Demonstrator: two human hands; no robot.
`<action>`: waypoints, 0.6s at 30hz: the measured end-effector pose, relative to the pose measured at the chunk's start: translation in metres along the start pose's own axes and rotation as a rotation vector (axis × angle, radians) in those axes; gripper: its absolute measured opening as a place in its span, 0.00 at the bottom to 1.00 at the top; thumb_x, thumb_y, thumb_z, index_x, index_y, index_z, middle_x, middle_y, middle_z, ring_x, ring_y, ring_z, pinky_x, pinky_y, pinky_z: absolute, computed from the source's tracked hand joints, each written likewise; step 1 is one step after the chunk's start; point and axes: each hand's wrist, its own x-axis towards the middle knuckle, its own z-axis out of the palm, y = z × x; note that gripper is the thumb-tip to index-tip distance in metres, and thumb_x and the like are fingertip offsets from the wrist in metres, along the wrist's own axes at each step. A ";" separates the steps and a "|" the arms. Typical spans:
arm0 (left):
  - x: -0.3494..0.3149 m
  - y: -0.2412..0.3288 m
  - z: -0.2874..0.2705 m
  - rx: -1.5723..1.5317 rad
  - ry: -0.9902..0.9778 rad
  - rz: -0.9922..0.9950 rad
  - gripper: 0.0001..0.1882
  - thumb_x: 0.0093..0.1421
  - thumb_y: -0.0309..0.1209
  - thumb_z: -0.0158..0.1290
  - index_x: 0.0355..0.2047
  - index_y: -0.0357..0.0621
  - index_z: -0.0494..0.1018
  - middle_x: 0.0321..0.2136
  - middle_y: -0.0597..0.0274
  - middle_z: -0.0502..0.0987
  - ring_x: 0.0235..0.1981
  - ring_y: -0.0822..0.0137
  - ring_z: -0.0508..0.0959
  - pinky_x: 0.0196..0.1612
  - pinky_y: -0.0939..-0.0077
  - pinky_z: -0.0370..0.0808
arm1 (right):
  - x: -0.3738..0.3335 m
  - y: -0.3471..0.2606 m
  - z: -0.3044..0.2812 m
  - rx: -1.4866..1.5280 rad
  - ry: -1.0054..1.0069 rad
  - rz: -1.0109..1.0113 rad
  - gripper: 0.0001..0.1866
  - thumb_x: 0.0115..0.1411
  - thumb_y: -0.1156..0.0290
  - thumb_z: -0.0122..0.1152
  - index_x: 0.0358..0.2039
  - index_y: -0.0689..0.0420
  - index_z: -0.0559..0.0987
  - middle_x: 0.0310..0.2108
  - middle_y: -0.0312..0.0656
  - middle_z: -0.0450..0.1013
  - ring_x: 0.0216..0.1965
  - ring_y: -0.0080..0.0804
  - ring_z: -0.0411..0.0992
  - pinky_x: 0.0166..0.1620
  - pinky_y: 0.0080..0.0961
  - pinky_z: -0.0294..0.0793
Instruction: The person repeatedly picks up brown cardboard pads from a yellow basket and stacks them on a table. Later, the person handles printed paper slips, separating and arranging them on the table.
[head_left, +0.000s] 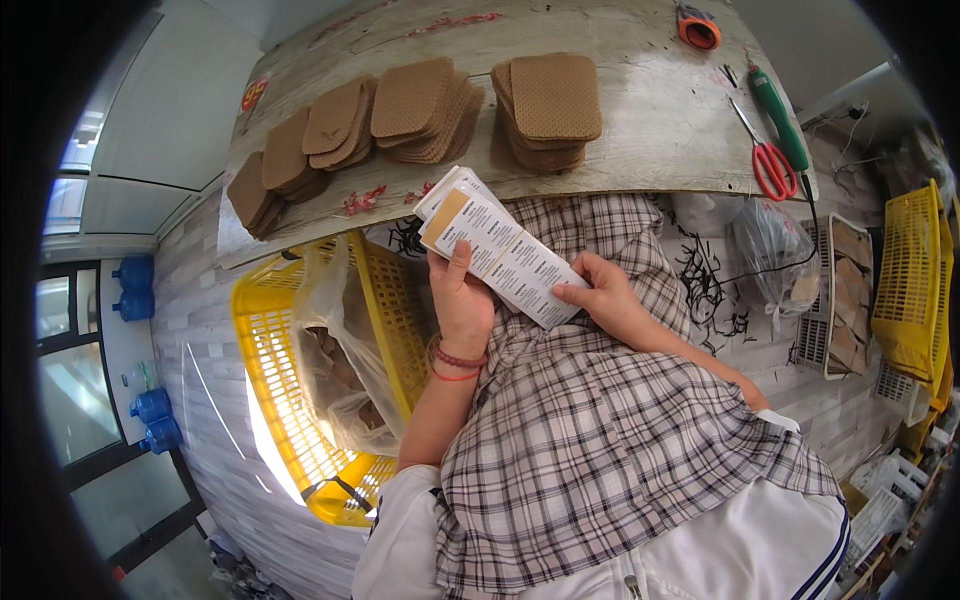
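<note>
Over my lap I hold a stack of white label sheets [513, 258], printed with rows of small dark text and showing a tan strip at the upper end. My left hand [463, 305] grips its left side, thumb on top. At the lower right end, my right hand [607, 300] pinches the sheets between thumb and fingers. Just beyond, on the table, brown textured rounded pads stand in several piles; the right pile [555, 100] sits apart from the middle pile [415, 100].
The table [660, 130] also bears red-handled scissors [768, 165], a green corded tool [780, 115] and an orange tape roll [698, 32]. A yellow basket [275, 350] with a plastic bag [340, 350] stands left of my lap. Black scraps litter the floor at right, near another plastic bag [770, 250].
</note>
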 end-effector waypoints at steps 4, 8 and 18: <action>0.006 0.002 0.002 -0.070 0.034 -0.040 0.19 0.67 0.38 0.48 0.53 0.42 0.65 0.50 0.60 0.72 0.52 0.65 0.72 0.55 0.66 0.69 | 0.009 0.009 -0.015 0.110 -0.057 0.081 0.10 0.54 0.74 0.66 0.26 0.59 0.71 0.27 0.38 0.73 0.29 0.21 0.70 0.34 0.19 0.70; 0.014 0.003 0.002 -0.022 0.074 -0.091 0.21 0.68 0.39 0.45 0.56 0.39 0.65 0.54 0.60 0.72 0.53 0.63 0.72 0.57 0.65 0.67 | 0.011 0.000 -0.030 0.223 -0.124 0.171 0.11 0.50 0.77 0.67 0.25 0.57 0.70 0.26 0.37 0.73 0.28 0.22 0.70 0.32 0.20 0.69; 0.017 0.000 -0.004 0.222 0.122 -0.021 0.19 0.68 0.35 0.47 0.54 0.35 0.66 0.47 0.60 0.74 0.47 0.68 0.74 0.51 0.72 0.70 | -0.034 -0.039 -0.121 0.312 -0.204 0.239 0.14 0.44 0.82 0.64 0.21 0.54 0.67 0.21 0.34 0.72 0.21 0.19 0.69 0.27 0.17 0.67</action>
